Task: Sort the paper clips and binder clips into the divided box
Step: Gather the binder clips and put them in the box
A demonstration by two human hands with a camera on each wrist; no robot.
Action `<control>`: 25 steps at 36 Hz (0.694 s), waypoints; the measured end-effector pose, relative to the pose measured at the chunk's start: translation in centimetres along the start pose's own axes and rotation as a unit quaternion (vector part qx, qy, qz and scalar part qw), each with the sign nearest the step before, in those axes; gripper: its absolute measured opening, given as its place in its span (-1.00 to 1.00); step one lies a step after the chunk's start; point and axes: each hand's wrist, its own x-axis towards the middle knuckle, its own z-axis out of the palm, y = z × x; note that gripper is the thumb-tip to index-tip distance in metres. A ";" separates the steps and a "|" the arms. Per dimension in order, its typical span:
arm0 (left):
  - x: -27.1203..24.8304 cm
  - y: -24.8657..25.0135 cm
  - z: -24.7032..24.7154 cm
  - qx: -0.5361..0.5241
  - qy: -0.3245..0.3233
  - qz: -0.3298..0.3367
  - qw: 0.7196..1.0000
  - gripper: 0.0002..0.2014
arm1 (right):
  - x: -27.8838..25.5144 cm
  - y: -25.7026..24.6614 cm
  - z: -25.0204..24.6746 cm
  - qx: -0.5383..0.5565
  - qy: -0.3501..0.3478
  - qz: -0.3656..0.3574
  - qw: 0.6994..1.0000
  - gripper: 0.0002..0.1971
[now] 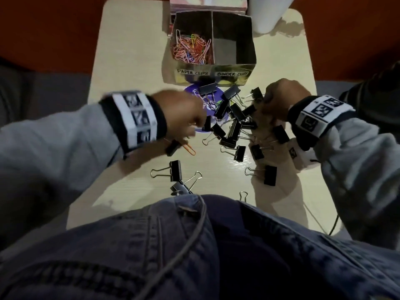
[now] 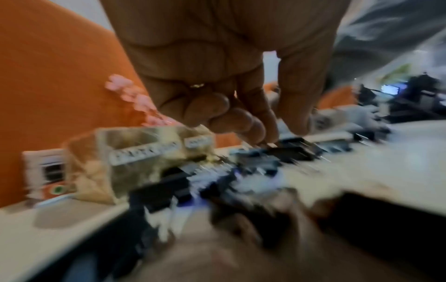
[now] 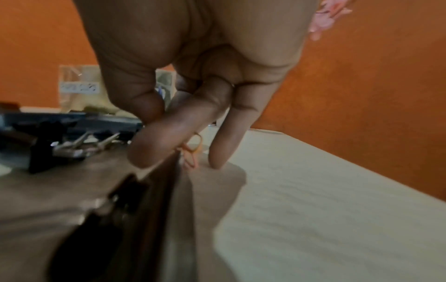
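Observation:
The gold divided box [image 1: 214, 69] stands at the table's far middle. Its left half, labelled paper clips, holds coloured paper clips [image 1: 191, 48]. Its right half [image 1: 225, 49], labelled binder clips, shows only its floor. Black binder clips [image 1: 233, 124] lie heaped in front of it. My left hand [image 1: 181, 113] is blurred over the heap's left edge. Its thumb and forefinger [image 2: 265, 137] reach down apart, the forefinger at a binder clip [image 2: 287, 152]. An orange paper clip [image 1: 190, 148] lies just below it. My right hand [image 1: 279, 98] curls over the heap's right side and pinches an orange paper clip [image 3: 193, 150] upright.
A purple round disc [image 1: 208, 113] lies under the heap. Loose binder clips [image 1: 176, 172] [image 1: 269, 175] sit near the front edge. A white cylinder [image 1: 266, 14] and a pink box [image 1: 207, 3] stand behind the divided box. A cable [image 1: 194, 230] runs over my lap.

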 end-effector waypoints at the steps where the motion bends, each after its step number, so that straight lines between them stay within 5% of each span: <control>1: -0.4 0.5 1.0 0.036 -0.039 0.015 0.998 -0.81 | 0.0 0.2 -0.2 0.020 0.009 0.001 1.000 -0.95; 5: -1.2 1.5 3.3 0.071 -0.056 0.035 0.995 -0.90 | 0.4 -0.6 -2.6 0.123 0.044 -0.003 0.991 -0.86; 9: -0.9 1.5 3.7 0.021 -0.050 0.014 0.998 -0.90 | 0.6 -3.9 -5.7 0.160 0.121 -0.091 0.976 -0.97; 15: -0.4 1.7 3.4 -0.034 -0.093 -0.049 0.994 -0.83 | 3.0 -11.8 -6.8 0.056 0.187 -0.217 0.956 -0.82; 20: -0.4 1.8 3.6 0.008 -0.076 -0.047 0.996 -0.84 | 4.8 -14.7 -5.8 -0.147 0.129 -0.250 0.948 -0.68; 23: -0.9 1.1 3.8 -0.030 -0.030 -0.022 0.999 -0.93 | 4.8 -13.9 -5.9 -0.108 0.123 -0.251 0.954 -0.70; 25: -1.2 0.5 3.2 -0.071 0.008 -0.031 0.997 -0.93 | 4.0 -12.4 -6.3 -0.039 0.182 -0.239 0.953 -0.72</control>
